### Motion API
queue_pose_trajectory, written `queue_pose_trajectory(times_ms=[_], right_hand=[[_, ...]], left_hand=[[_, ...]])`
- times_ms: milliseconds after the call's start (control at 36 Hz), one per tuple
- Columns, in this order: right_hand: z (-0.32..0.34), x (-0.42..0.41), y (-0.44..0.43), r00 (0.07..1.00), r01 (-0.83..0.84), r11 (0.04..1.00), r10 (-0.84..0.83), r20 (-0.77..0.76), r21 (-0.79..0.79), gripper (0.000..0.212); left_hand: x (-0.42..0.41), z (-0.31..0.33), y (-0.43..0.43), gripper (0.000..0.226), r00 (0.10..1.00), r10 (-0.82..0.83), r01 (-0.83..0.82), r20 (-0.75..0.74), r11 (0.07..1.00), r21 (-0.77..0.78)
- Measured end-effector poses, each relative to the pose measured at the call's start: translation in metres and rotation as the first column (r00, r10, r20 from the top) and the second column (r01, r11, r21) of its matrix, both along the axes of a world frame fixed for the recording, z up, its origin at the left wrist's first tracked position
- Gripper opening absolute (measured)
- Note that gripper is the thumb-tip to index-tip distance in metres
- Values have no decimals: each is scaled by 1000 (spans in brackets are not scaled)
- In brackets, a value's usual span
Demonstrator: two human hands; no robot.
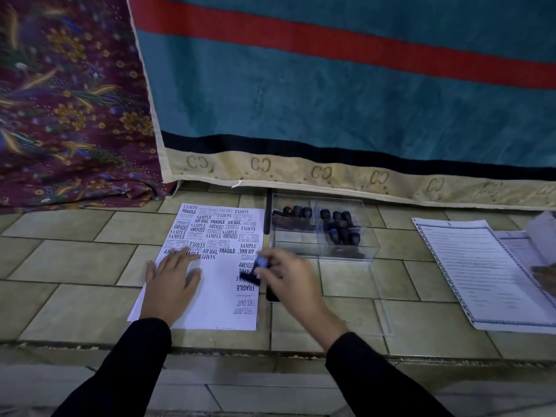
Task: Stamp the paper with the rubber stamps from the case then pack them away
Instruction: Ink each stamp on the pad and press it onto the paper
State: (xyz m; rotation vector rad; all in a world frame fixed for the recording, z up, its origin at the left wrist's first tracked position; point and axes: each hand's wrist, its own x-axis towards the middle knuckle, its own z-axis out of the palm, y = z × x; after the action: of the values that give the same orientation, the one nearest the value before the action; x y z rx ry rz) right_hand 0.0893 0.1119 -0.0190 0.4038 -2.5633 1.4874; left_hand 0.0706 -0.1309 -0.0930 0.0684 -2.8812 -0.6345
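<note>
Paper (pixel 210 266): laid on the tiled floor, pinned flat by the left hand (pixel 171 281), fingers spread, so it cannot slide. Rubber stamp (pixel 255 270): gripped in the right hand (pixel 288 281), at the sheet's right margin. Clear case (pixel 323 228): just beside, within reach, remaining stamps inside.

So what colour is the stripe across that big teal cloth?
Red stripe on the hanging teal cloth; head view.

Case (pixel 323 230) lies right of the paper (pixel 216 266), holding stamps (pixel 341 227).
</note>
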Motion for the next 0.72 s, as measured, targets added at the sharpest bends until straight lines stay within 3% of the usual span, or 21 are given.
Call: queue_pose_trajectory(times_ms=[83, 250, 333, 417, 584, 722], right_hand=[[20, -22, 21, 991, 128, 983, -131, -16, -129, 29], [34, -68, 49, 948, 314, 940, -319, -17, -135, 22], [28, -85, 52, 934, 357, 933, -358, -17, -34, 15], [19, -97, 51, 933, 359, 929, -360, -3, 83, 16], [5, -112, 46, 937, 269, 937, -308, 164, 222, 24], [-6, -118, 44, 933, 207, 927, -283, 224, 312, 14]], left_hand=[[1, 0, 2, 32, 1000, 0, 0, -2, 1000, 1], [0, 2, 9, 33, 1000, 9, -9, -1, 1000, 5], [0, 4, 11, 33, 1000, 14, -14, -5, 1000, 12], [1, 5, 11, 33, 1000, 8, -8, -3, 1000, 20], [1, 5, 10, 33, 1000, 1, -1, -3, 1000, 24], [1, 4, 8, 33, 1000, 3, -3, 1, 1000, 9]])
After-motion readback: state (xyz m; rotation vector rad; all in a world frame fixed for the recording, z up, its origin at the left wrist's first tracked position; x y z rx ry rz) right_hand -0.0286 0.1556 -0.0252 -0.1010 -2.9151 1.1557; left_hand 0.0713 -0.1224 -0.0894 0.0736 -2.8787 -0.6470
